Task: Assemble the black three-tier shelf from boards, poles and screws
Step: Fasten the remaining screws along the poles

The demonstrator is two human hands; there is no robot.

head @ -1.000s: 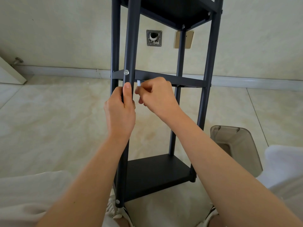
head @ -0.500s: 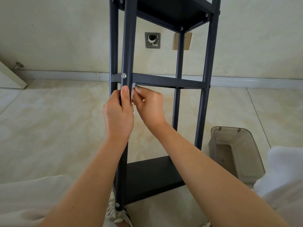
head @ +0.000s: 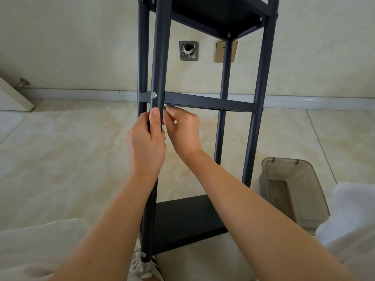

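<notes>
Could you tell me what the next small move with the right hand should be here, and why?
Probably keep turning the small silvery piece pinched in the right hand just under the middle board, beside the front pole. The left hand grips that pole just below its screw, so the frame looks steadied for tightening. What the piece is cannot be told.
</notes>
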